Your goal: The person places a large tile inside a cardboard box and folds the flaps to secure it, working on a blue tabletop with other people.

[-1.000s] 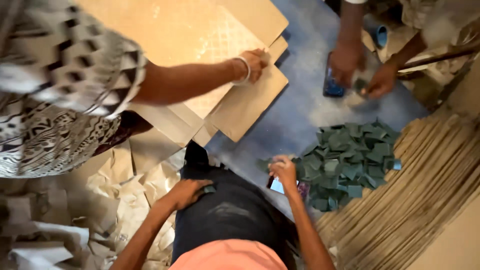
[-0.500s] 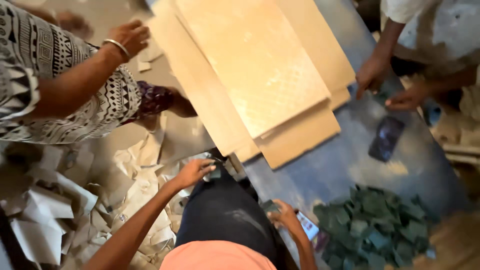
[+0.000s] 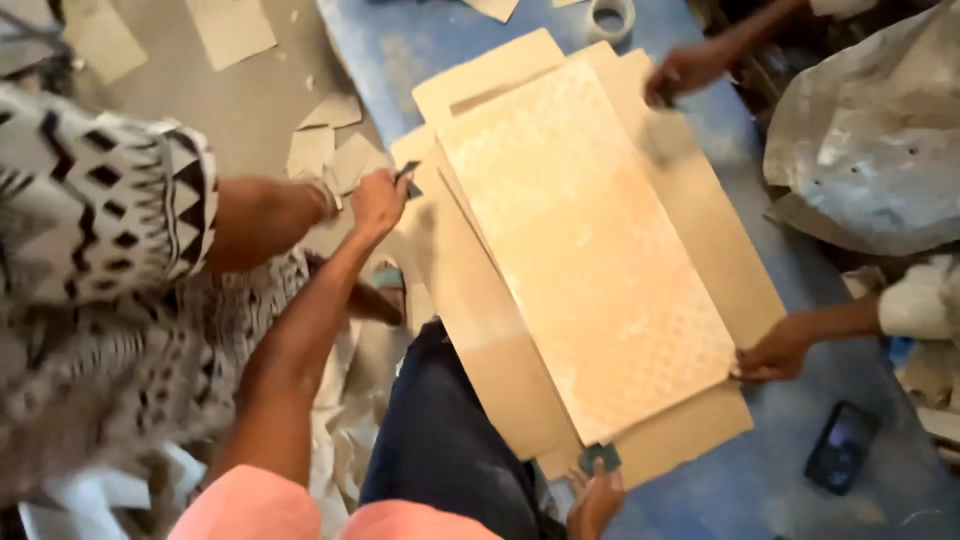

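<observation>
Taking the long pale tile (image 3: 590,250) as the landmark: far to its left, a co-worker in a black-and-white patterned garment (image 3: 90,280) stretches a bare arm toward the tile's near-left corner, a bangle at the wrist. Torn scraps of cardboard (image 3: 330,150) lie on the grey floor above that arm, left of the tile.

Just right of that wrist, the person's own left hand (image 3: 378,203) is at the left edge of the cardboard sheets (image 3: 470,290) under the tile. Its fingers are curled shut around a small dark piece (image 3: 408,178) whose tip juts out toward the tile.

The tile lies flat and slantwise on the stacked cardboard sheets, which stick out on every side of it and rest on a blue floor covering (image 3: 400,50). The person's dark trouser leg (image 3: 440,440) reaches to the sheets below the tile's left side.

Below the tile's lower corner, the right hand (image 3: 595,497) pinches a small grey-green square piece (image 3: 600,458) by its fingertips, against the cardboard edge.

Right of the tile, another co-worker's hand (image 3: 775,352) grips its right corner; a second hand (image 3: 680,75) rests on the cardboard by the upper right side. A dark phone (image 3: 842,447) lies on the blue covering, below and right of the tile.
</observation>
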